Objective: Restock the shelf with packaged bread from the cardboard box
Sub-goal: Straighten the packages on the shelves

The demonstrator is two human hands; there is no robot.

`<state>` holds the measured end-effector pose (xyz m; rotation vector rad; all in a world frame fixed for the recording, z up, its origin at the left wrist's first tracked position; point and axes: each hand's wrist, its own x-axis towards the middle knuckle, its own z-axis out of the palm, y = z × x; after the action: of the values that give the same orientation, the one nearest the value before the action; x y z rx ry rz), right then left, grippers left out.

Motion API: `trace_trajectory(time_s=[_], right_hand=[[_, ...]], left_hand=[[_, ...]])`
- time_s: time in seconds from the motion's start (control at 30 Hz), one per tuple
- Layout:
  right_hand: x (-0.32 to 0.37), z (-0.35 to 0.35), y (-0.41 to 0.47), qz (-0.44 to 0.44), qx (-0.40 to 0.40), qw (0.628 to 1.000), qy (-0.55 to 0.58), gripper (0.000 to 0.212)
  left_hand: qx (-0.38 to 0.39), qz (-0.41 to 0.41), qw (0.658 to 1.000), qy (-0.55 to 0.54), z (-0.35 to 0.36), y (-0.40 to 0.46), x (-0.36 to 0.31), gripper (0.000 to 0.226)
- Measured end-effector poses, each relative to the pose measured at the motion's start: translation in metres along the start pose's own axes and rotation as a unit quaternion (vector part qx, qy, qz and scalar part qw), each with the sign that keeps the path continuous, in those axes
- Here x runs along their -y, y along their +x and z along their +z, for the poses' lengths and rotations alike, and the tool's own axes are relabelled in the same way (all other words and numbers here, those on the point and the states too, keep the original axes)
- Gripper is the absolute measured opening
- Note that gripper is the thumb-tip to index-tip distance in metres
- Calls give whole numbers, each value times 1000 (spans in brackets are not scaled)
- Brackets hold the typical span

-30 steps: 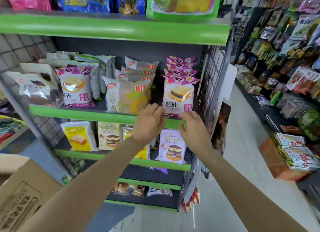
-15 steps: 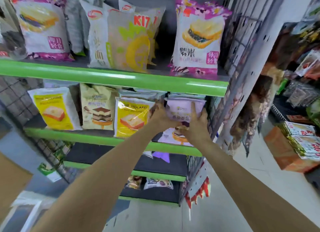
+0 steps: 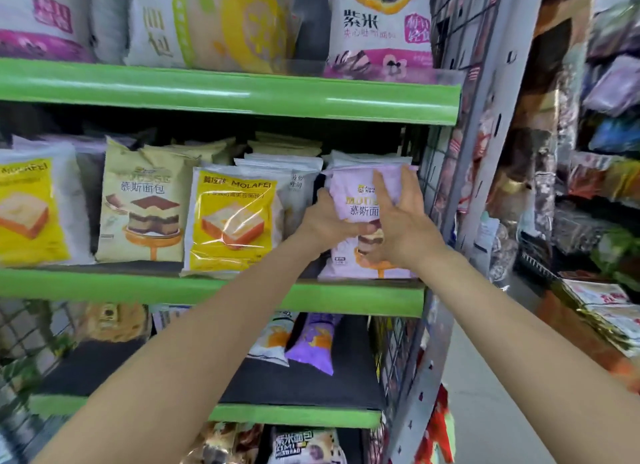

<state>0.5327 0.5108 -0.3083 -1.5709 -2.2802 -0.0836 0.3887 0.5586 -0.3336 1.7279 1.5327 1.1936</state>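
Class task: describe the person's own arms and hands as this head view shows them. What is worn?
Nothing is worn that shows. The left hand and right hand are bare: no gloves, rings or watch visible. Both forearms are uncovered up to the frame's lower edge, with no sleeve in view.

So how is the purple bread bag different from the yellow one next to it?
The purple bag shows a layered cake on a stand; the yellow bag shows a slice of toast. The purple bag is held between the left hand and the right hand; nobody touches the yellow bag. The purple bag stands at the shelf's right end, the yellow bag to its left. Both stand upright on the same green-edged shelf.
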Motion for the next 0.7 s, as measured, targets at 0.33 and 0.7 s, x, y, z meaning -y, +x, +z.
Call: trace_trajectory(time_s=[0.33,0.7], right_hand=[[18,-6,-4,13,-39,997,-62,108],[13,-11,6,0,12,994,-110,130]], left_hand=[[99,-95,955,-263,-19,-10,-10,37],[-8,-168,930,-326,0,25,-24,54]])
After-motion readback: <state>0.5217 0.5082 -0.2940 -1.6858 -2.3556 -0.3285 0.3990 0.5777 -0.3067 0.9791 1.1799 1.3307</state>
